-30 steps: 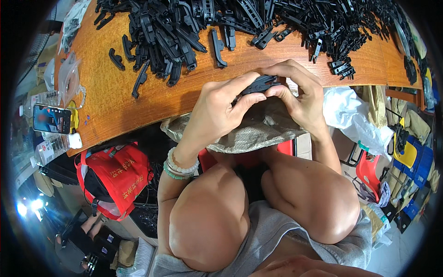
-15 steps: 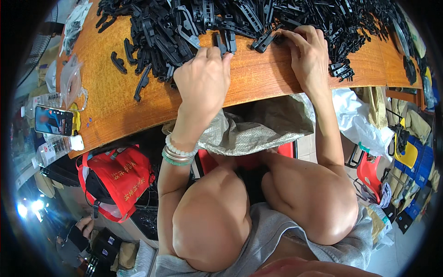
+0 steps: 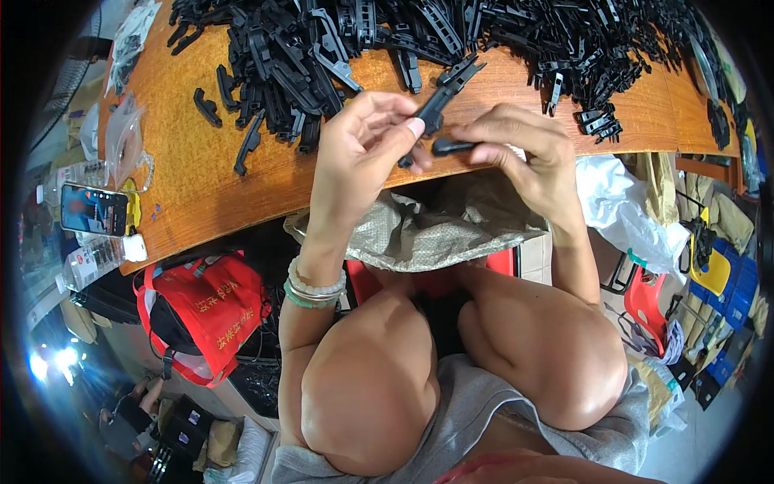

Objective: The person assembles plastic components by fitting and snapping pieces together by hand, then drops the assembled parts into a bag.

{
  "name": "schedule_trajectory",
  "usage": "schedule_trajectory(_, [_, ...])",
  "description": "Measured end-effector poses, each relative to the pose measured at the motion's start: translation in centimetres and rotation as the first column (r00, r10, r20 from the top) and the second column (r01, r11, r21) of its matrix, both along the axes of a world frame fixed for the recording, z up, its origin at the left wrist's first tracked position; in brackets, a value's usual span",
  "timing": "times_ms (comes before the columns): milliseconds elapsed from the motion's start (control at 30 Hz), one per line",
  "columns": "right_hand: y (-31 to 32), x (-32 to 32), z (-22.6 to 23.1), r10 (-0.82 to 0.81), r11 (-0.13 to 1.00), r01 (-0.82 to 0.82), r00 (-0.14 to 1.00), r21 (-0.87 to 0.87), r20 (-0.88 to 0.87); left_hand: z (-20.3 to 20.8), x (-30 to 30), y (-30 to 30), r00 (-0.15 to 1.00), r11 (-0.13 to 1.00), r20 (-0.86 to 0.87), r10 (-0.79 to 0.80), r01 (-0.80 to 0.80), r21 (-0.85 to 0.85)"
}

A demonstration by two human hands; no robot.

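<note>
Above the front edge of the wooden table, my left hand (image 3: 369, 145) is closed on a long black plastic part (image 3: 436, 107), its far end tilted up to the right. My right hand (image 3: 522, 151) pinches a smaller black plastic piece (image 3: 454, 146) between thumb and fingers, close to the long part's lower end. Whether the two pieces touch, I cannot tell. Behind my left hand lies a heap of long black plastic parts (image 3: 282, 77). Beyond my right hand spreads a pile of smaller black plastic pieces (image 3: 576, 40).
An open woven sack (image 3: 451, 234) hangs below the table (image 3: 189, 185) edge, over my knees. At the left edge, a phone (image 3: 94, 210) leans on plastic bottles (image 3: 97, 262). A red bag (image 3: 205, 315) stands below left; a white plastic bag (image 3: 629, 210) hangs at right.
Both hands have drawn back from the piles toward the table's edge and come closer together. Left now holds up a long black part, right a smaller piece.
</note>
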State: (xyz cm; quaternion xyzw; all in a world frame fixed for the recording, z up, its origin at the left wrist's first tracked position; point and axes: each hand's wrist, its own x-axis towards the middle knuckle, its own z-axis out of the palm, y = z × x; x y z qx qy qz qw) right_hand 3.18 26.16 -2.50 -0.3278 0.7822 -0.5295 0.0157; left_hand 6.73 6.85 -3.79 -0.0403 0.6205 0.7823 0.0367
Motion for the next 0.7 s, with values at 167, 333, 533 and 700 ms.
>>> schedule_trajectory(167, [-0.3,0.2,0.1,-0.005,0.998,0.003,0.999,-0.058,-0.032,0.9,0.1,0.0,0.969,0.98,0.147,-0.2,0.198,0.026])
schedule_trajectory(333, [-0.3,0.5,-0.5,-0.119,0.986,0.1,0.982,-0.13,-0.149,1.8,1.1,1.0,0.967,0.956,-0.044,-0.249,0.238,-0.172])
schedule_trajectory(533, [-0.1,1.0,-0.3,-0.178,0.984,0.175,0.975,-0.037,-0.133,0.9,1.5,1.0,0.92,0.836,-0.286,-0.268,0.074,-0.544])
schedule_trajectory(700, [-0.3,0.6,-0.4,-0.145,0.988,0.155,0.956,0.019,-0.255,1.3,1.4,0.7,0.896,0.765,-0.288,-0.337,0.082,-0.639])
